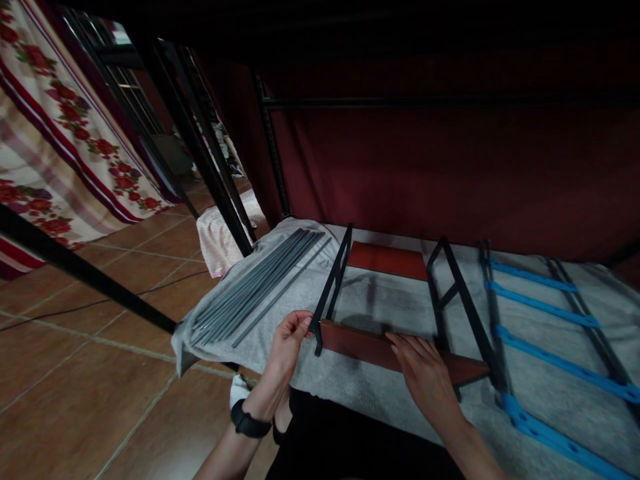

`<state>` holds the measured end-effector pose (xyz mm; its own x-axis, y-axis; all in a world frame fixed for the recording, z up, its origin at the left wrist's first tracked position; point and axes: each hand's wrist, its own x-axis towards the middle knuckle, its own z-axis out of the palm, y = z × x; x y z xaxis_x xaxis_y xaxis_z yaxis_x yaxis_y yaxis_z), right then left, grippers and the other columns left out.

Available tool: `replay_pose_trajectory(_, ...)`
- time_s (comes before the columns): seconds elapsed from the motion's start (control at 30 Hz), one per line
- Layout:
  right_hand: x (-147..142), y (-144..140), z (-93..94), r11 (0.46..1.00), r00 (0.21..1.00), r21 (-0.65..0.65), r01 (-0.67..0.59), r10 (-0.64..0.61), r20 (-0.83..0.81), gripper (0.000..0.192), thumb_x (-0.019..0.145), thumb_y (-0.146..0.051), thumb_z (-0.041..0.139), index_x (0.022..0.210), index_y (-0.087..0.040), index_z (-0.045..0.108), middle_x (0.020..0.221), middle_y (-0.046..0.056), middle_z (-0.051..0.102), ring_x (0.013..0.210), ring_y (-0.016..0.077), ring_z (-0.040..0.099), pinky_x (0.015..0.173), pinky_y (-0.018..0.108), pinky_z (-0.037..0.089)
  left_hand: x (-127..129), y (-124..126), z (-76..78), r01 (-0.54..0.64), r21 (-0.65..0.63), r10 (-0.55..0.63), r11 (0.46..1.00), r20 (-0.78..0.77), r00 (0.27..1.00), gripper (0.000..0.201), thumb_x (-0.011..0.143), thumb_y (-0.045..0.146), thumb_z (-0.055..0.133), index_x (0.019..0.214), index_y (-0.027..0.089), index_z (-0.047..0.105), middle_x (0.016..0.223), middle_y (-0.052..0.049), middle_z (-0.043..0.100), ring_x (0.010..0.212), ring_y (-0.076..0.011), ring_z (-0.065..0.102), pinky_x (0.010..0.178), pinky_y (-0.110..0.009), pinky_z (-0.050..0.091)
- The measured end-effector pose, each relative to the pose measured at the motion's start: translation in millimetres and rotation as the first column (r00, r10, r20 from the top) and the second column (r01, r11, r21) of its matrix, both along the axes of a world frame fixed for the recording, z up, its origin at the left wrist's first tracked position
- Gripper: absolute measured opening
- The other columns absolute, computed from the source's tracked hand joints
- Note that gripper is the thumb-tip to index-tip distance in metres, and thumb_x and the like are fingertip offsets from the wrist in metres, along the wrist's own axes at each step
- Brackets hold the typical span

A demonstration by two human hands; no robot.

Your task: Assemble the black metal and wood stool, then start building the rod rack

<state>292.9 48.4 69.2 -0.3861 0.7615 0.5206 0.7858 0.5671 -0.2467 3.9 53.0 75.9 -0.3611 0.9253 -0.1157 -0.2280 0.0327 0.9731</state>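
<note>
A maroon backdrop [425, 160] and a tiled floor [135, 393] bounded the dim room, with a floral hanging [75, 133] and black metal posts [195, 148] at the left. Grey cloth [370, 300] covered the work surface. On its middle, before the person, stood the unit in hand: a left side frame [333, 277] and a right side frame [465, 300], with a near board [360, 343] and a far board [390, 260] between them. It looked partly assembled; whether the boards were fastened couldn't be told. Blue strips [543, 304] at the right and grey rods [260, 287] at the left lay apart, apparently unused. The left hand [293, 333] pinched the left side frame's near corner. The right hand [425, 367] lay fairly straight-fingered over the near board's upper edge, its thumb hidden, any grip unclear.
</note>
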Motion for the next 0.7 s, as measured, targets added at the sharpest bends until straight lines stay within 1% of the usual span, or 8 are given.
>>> replay_pose_trajectory(0.07,0.4,0.2,-0.2,1.000,1.000,-0.003,0.000,0.000,0.003,0.034,0.106,-0.022,0.040,0.129,-0.022,0.065,0.114,0.006,0.076,0.101,0.0220,0.070,0.093,0.041,0.049,0.5,-1.7,1.1,0.011,-0.014,-0.011,1.000,0.050,0.999,0.037,0.070,0.047,0.082,0.090,0.017,0.073,0.082,-0.002,0.067,0.073,-0.0116,0.057,0.066,-0.023,0.044)
replay_pose_trajectory(0.1,0.7,0.2,-0.3,1.000,1.000,-0.001,0.000,0.001,0.005,0.034,0.106,-0.023,0.040,0.129,-0.022,0.065,0.114,0.006,0.076,0.101,0.0221,0.070,0.093,0.041,0.049,0.9,-2.2,1.4,0.015,-0.027,-0.013,1.000,0.080,0.997,0.037,0.071,0.048,0.082,0.090,0.018,0.072,0.083,-0.002,0.067,0.073,-0.0118,0.057,0.066,-0.023,0.045)
replay_pose_trajectory(0.17,1.4,0.3,-0.5,1.000,1.000,0.004,-0.006,0.006,0.008,0.035,0.106,-0.022,0.039,0.130,-0.023,0.064,0.114,0.006,0.076,0.101,0.0223,0.070,0.094,0.041,0.049,1.5,-1.9,1.2,0.011,-0.043,-0.007,0.999,0.106,0.994,0.036,0.071,0.050,0.081,0.085,0.018,0.069,0.076,0.001,0.063,0.066,-0.0102,0.055,0.063,-0.023,0.043)
replay_pose_trajectory(0.27,2.4,0.7,-0.3,1.000,1.000,0.011,-0.021,0.021,0.004,0.036,0.106,-0.022,0.039,0.132,-0.024,0.064,0.114,0.006,0.076,0.100,0.0221,0.070,0.091,0.041,0.050,1.9,-0.1,0.8,-0.002,-0.017,0.003,1.000,0.045,0.999,0.035,0.070,0.049,0.082,0.078,0.017,0.067,0.065,0.004,0.056,0.057,-0.0081,0.046,0.058,-0.022,0.038)
replay_pose_trajectory(0.37,2.8,1.1,-0.2,0.999,1.000,0.007,-0.032,0.032,0.001,0.036,0.105,-0.022,0.039,0.130,-0.024,0.064,0.113,0.006,0.076,0.099,0.0218,0.070,0.090,0.040,0.051,1.9,-0.3,2.2,0.009,0.024,-0.009,1.000,-0.002,1.000,0.033,0.072,0.047,0.081,0.082,0.017,0.069,0.071,0.001,0.060,0.064,-0.0100,0.050,0.061,-0.023,0.041)
replay_pose_trajectory(0.47,2.8,1.0,-0.2,1.000,1.000,-0.002,-0.025,0.025,-0.003,0.036,0.105,-0.022,0.039,0.130,-0.024,0.064,0.113,0.006,0.076,0.100,0.0221,0.070,0.091,0.040,0.051,1.8,-1.0,3.5,0.025,0.014,-0.026,1.000,0.041,0.999,0.034,0.073,0.048,0.080,0.085,0.019,0.068,0.077,0.001,0.060,0.069,-0.0113,0.052,0.063,-0.023,0.044)
replay_pose_trajectory(0.63,1.9,0.4,1.9,0.999,1.000,-0.024,-0.027,0.027,-0.014,0.036,0.105,-0.021,0.040,0.133,-0.024,0.063,0.116,0.005,0.075,0.104,0.0219,0.069,0.092,0.040,0.050,1.2,2.5,2.0,0.067,-0.047,-0.060,0.997,0.130,0.990,0.040,0.067,0.051,0.084,0.073,0.018,0.062,0.066,0.003,0.054,0.060,-0.0088,0.045,0.059,-0.023,0.039)
replay_pose_trajectory(0.7,1.1,0.4,2.8,0.999,0.999,-0.025,-0.029,0.028,-0.023,0.036,0.105,-0.021,0.039,0.132,-0.024,0.063,0.115,0.005,0.075,0.103,0.0219,0.069,0.091,0.040,0.050,0.4,3.8,2.2,0.058,-0.037,-0.055,0.998,0.094,0.994,0.038,0.069,0.051,0.082,0.074,0.018,0.063,0.066,0.003,0.055,0.059,-0.0090,0.045,0.059,-0.023,0.038)
